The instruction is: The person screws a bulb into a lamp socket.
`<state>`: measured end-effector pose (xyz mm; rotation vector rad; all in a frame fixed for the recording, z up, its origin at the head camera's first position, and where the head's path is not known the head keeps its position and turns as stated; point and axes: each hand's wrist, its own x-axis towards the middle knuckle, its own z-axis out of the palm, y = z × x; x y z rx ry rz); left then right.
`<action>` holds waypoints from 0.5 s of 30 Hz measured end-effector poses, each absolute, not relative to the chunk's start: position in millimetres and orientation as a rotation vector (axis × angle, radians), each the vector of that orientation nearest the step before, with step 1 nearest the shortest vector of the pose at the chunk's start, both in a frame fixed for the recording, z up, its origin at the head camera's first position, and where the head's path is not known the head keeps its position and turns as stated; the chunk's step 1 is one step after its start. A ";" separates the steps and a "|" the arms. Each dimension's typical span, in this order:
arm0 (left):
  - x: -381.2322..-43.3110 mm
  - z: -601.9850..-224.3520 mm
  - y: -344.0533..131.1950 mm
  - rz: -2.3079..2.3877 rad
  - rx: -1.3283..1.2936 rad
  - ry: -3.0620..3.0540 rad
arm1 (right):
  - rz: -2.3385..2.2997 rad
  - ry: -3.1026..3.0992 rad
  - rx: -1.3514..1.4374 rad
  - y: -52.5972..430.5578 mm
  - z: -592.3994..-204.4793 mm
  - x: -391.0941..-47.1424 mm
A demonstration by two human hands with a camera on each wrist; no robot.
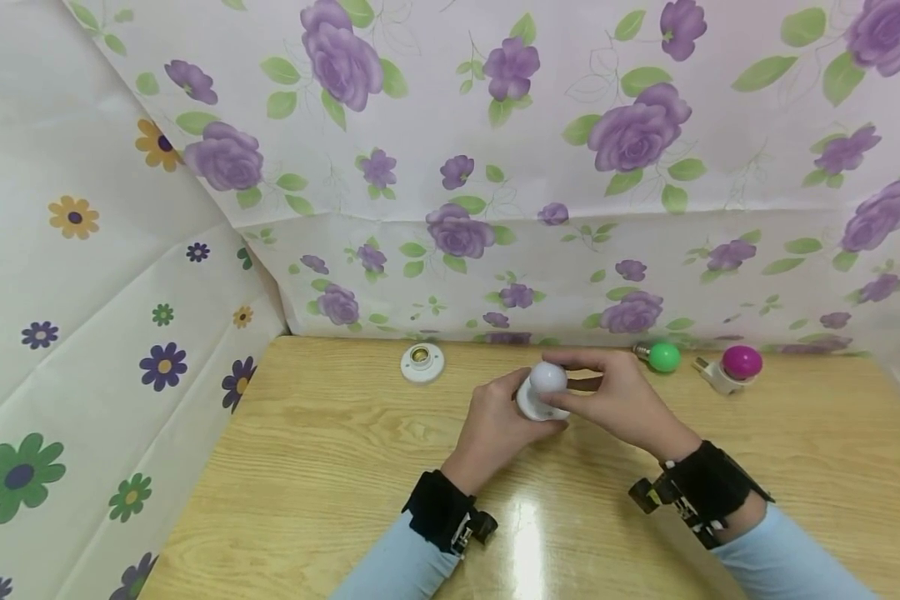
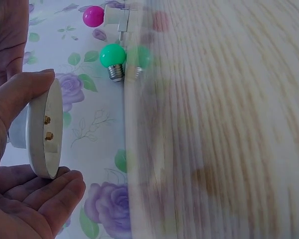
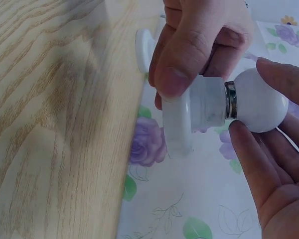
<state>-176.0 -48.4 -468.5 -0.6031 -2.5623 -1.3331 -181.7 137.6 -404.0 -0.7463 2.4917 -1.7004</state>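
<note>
My left hand [image 1: 495, 421] grips a white round lamp holder [image 3: 205, 102] by the rim of its base. In the left wrist view the underside of that base [image 2: 52, 134] faces the table, with two brass screws. A white bulb [image 3: 261, 102] sits in the holder's mouth, a thin metal band of its cap showing between glass and holder. My right hand [image 1: 622, 398] pinches the bulb's globe between thumb and fingers. Both hands are raised over the middle of the table, close together.
A second white lamp holder [image 1: 422, 364] lies at the table's back edge, left of the hands. To the back right are a green bulb [image 1: 663, 357] and a pink bulb [image 1: 742, 362] in a white plug adapter [image 1: 722, 379]. Flowered sheeting [image 1: 457, 275] stands behind the wooden table [image 1: 330, 467].
</note>
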 end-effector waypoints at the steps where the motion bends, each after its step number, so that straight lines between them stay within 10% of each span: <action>1: -175.8 -468.6 -48.1 -1.339 -0.604 -2.562 | -1.715 2.498 -0.736 137.7 -406.1 -182.2; 15: -175.8 -467.6 -49.5 -1.385 -0.559 -2.577 | -1.626 2.692 -0.818 140.8 -408.1 -185.3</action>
